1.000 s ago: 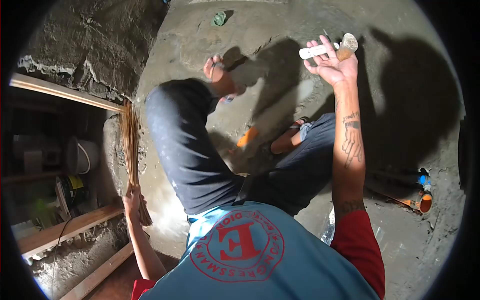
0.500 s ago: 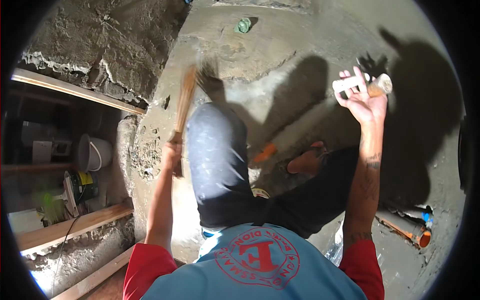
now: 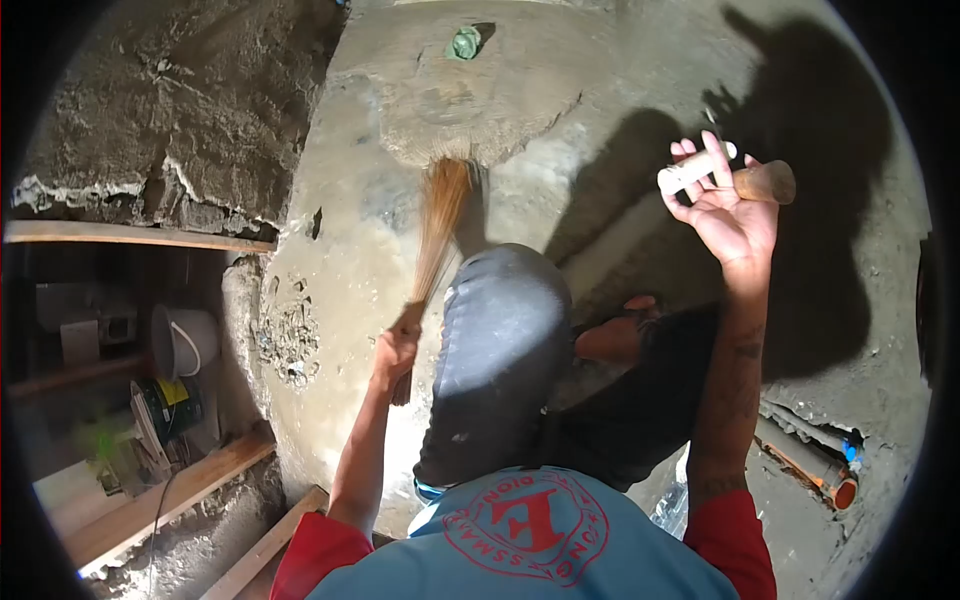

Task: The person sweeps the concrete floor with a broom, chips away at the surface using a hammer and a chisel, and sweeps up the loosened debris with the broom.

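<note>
My left hand is closed round the narrow bound end of a straw broom. The broom's bristles fan out on the grey concrete floor, beyond my bent left knee. Out to the right, my right hand is turned palm up, its fingers curled about a pale cylinder. A brown, wood-like rounded piece sticks out beside the thumb. Whether the two pieces are one tool is unclear, since the fingers cover the middle.
A crumpled green item lies on the floor ahead. To the left, a recess edged by wooden boards holds a grey bucket and a dark green box. An orange pipe end shows in a floor channel at right.
The broom and my left hand have swung to the right, and the bristles now rest farther right. My left knee has shifted right too. My right hand stays nearly in place.
</note>
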### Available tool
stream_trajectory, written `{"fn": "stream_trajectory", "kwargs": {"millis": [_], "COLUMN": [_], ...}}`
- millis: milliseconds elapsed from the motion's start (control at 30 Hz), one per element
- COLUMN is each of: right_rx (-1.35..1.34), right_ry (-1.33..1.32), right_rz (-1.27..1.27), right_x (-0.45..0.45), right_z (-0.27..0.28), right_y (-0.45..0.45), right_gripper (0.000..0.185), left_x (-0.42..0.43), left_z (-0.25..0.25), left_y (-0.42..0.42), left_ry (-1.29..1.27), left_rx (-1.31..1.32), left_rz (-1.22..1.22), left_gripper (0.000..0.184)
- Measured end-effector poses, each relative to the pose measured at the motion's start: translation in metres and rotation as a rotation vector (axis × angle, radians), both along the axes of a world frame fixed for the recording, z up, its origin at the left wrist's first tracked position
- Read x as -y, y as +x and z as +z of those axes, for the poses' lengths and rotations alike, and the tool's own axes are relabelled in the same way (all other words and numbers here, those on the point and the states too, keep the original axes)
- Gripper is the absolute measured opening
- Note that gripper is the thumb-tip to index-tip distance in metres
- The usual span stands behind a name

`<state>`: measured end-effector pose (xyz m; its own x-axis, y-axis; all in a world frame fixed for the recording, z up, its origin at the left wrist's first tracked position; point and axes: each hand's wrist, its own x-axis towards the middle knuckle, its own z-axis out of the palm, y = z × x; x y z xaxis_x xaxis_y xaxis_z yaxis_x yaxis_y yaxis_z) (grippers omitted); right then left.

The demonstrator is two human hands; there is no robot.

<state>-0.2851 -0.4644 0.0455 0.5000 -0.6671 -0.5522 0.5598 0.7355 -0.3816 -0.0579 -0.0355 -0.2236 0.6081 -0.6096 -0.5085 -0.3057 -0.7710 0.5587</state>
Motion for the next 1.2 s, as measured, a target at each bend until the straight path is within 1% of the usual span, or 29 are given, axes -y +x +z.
{"fn": "stream_trajectory", "kwargs": {"millis": [33, 67, 100, 133, 167, 233, 267, 300, 367, 400, 467, 500, 567, 600, 667, 700, 767, 800, 867, 967, 1000, 1100, 1200], "right_rx": [0.019, 0.022, 0.035, 0.048, 0.051, 0.052, 0.049, 0.074, 0.101, 0.106, 0.104, 0.106, 0.104, 0.106, 0.104, 0.105, 0.118, 0.111, 0.133, 0.17, 0.139, 0.172, 0.151], "right_ry": [0.008, 0.005, 0.02, 0.036, 0.038, 0.033, 0.02, 0.019, 0.027, 0.024, 0.031, 0.038, 0.03, 0.03, 0.014, 0.015, 0.013, 0.011, 0.011, -0.006, -0.006, 0.0, -0.022], "right_rz": [0.002, -0.006, -0.005, -0.004, -0.016, 0.019, 0.031, 0.031, 0.024, 0.017, -0.001, -0.011, -0.016, -0.03, -0.06, -0.059, -0.086, -0.094, -0.093, -0.049, -0.083, -0.057, -0.049], "right_x": [0.001, 0.001, 0.002, 0.003, 0.003, 0.006, 0.007, 0.009, 0.009, 0.007, 0.007, 0.009, 0.009, 0.008, 0.009, 0.008, 0.007, 0.006, 0.006, 0.014, 0.01, 0.012, 0.013], "right_z": [0.001, 0.002, 0.003, 0.004, 0.003, 0.001, 0.0, -0.004, -0.006, -0.003, -0.002, 0.0, 0.0, 0.002, 0.002, 0.003, 0.008, 0.008, 0.007, -0.005, 0.001, -0.001, -0.002], "right_y": [0.001, 0.003, 0.003, 0.003, 0.002, 0.002, 0.002, 0.001, -0.002, -0.001, -0.005, -0.005, -0.007, -0.009, -0.011, -0.01, -0.012, -0.012, -0.015, -0.021, -0.017, -0.019, -0.019], "right_gripper": [0.055, 0.055, 0.055, 0.055, 0.055, 0.057, 0.059, 0.057, 0.057, 0.057, 0.06, 0.063, 0.065, 0.065, 0.064, 0.064, 0.058, 0.058, 0.058, 0.062, 0.063, 0.064, 0.067], "left_x": [-0.006, -0.005, -0.004, -0.004, 0.006, 0.006, 0.009, 0.015, 0.033, 0.039, 0.043, 0.043, 0.039, 0.036, 0.034, 0.035, 0.047, 0.057, 0.078, 0.097, 0.099, 0.089, 0.086], "left_z": [-0.026, -0.031, -0.028, -0.017, 0.02, 0.022, 0.02, 0.014, -0.009, -0.026, -0.039, -0.034, -0.005, 0.006, 0.011, 0.01, 0.002, -0.004, -0.021, -0.025, -0.017, 0.005, 0.006], "left_y": [-0.003, -0.011, -0.016, -0.016, -0.018, -0.004, 0.005, 0.012, 0.023, 0.026, 0.017, 0.011, 0.001, 0.001, 0.012, 0.018, 0.032, 0.036, 0.036, 0.017, 0.013, 0.024, 0.063], "left_ry": [-0.131, -0.316, -0.445, -0.468, -0.427, -0.412, -0.382, -0.342, -0.25, -0.224, -0.289, -0.365, -0.451, -0.453, -0.452, -0.433, -0.376, -0.345, -0.322, -0.399, -0.435, -0.482, -0.564], "left_rx": [-0.027, -0.072, -0.105, -0.115, -0.152, -0.135, -0.106, -0.081, -0.068, -0.072, -0.102, -0.123, -0.153, -0.146, -0.108, -0.088, -0.069, -0.085, -0.169, -0.295, -0.312, -0.237, 0.031], "left_rz": [-0.024, -0.024, -0.048, -0.079, -0.108, -0.114, -0.092, -0.067, -0.068, -0.113, -0.147, -0.153, -0.167, -0.159, -0.136, -0.121, -0.109, -0.126, -0.234, -0.393, -0.413, -0.37, -0.236], "left_gripper": [0.044, 0.041, 0.039, 0.038, 0.038, 0.038, 0.038, 0.038, 0.037, 0.037, 0.037, 0.036, 0.036, 0.036, 0.035, 0.035, 0.035, 0.035, 0.034, 0.034, 0.033, 0.033, 0.032]}}
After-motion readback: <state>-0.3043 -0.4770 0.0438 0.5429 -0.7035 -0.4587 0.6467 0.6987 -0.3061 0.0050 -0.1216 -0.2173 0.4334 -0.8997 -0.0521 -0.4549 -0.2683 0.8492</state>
